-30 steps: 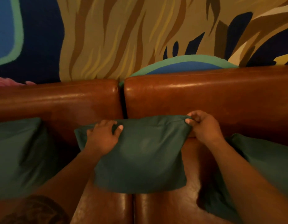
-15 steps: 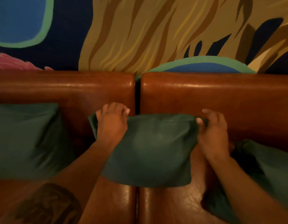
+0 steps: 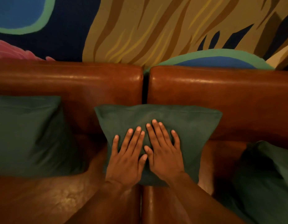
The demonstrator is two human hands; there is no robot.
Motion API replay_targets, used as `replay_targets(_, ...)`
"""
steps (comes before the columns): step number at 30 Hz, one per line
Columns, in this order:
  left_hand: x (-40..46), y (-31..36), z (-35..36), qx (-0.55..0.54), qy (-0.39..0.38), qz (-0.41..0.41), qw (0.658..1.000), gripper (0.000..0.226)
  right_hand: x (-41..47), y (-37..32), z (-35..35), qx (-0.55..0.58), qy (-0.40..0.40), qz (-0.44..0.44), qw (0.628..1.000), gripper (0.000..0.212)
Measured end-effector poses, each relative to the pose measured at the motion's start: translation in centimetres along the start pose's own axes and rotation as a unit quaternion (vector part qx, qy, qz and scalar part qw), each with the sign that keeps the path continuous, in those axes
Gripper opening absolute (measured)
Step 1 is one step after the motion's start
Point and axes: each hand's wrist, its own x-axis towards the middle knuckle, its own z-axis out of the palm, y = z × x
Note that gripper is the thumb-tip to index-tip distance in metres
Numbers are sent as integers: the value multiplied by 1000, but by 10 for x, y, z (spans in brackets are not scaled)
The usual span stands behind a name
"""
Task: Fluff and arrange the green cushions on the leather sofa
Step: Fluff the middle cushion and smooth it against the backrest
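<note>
A dark green cushion [image 3: 185, 123] leans upright against the brown leather sofa back [image 3: 72, 81], centred over the gap between the two back sections. My left hand [image 3: 128, 156] and my right hand [image 3: 164, 151] lie flat on its front, side by side, fingers spread, thumbs touching. Neither hand grips anything. A second green cushion [image 3: 27, 135] leans against the back at the left. At the right edge a third green cushion [image 3: 267, 180] lies lower on the seat, partly cut off by the frame.
The leather seat [image 3: 48, 198] shows in front of the cushions, split by a seam in the middle. Behind the sofa rises a painted wall [image 3: 156, 29] in tan, blue and green. Something pink [image 3: 12, 50] shows over the sofa back at far left.
Both hands have let go of the middle cushion's top corners and moved down and inward to rest flat on its front. The cushion now stands straighter and squarer against the back.
</note>
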Motion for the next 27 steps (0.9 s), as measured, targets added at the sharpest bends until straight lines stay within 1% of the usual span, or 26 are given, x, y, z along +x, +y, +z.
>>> replay_targets(4, 29, -12, 22, 29, 0, -2, 1000, 69, 25, 6, 20, -33, 32, 16, 999, 71)
replay_targets(8, 56, -23, 39, 27, 15, 9, 999, 68, 49, 14, 31, -47, 56, 20, 997, 70)
replay_targets(12, 62, -27, 55, 28, 26, 17, 999, 69, 51, 20, 43, -60, 76, 15, 995, 70)
replay_targets(17, 68, -30, 61, 32, 20, 31, 999, 70, 53, 25, 42, -59, 93, 14, 994, 69)
replay_targets(20, 68, -31, 58, 31, 18, 35, 999, 72, 45, 42, 36, -59, 92, -10, 994, 70)
replay_targets(22, 69, -31, 55, 27, 17, 30, 999, 73, 37, 65, 28, -83, 88, -20, 992, 71)
replay_targets(25, 68, -27, 49, 20, 13, 26, 999, 73, 27, 95, 16, -109, 76, -16, 991, 71)
replay_targets(27, 64, -23, 42, 15, 4, 24, 1000, 72, 22, 99, 12, -107, 59, -10, 992, 71)
